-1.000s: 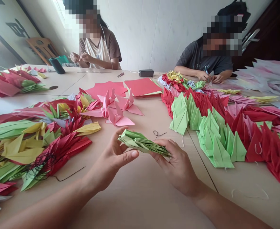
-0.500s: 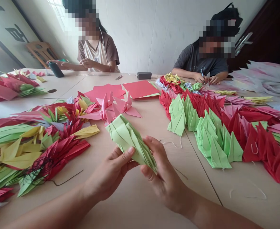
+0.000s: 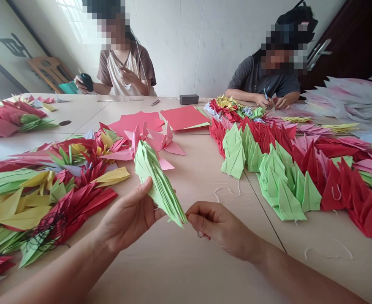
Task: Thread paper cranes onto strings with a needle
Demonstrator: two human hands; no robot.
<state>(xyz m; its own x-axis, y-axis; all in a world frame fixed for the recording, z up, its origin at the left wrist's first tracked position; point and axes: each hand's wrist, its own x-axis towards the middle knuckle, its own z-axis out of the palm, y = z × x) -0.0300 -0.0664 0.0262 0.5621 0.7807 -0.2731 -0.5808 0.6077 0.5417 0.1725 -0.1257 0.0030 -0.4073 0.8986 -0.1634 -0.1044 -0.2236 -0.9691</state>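
The pale worktop [image 3: 186, 270] runs from the near edge to two other people seated at its far side. A left pile [image 3: 46, 190] of red, yellow and green folded paper spreads to its left border. A right row [image 3: 283, 177] of green and red folded pieces fills the other side. Bare surface lies between them, widest toward the near edge.

Above that bare strip the green stack [image 3: 160, 185] is held clear of the worktop. Its long axis slants from upper left, far from the person, down to lower right. The broad end is raised toward the pink cranes [image 3: 154, 143] and the narrow tip points at the right hand [image 3: 219, 226].

The left hand [image 3: 131, 211] cradles the stack's middle from the left, with its fingers half curled behind and the thumb across the near face. The right hand's fingers are closed tight, pinching the lower tip. A white string [image 3: 226, 192] lies loose just beyond that hand.
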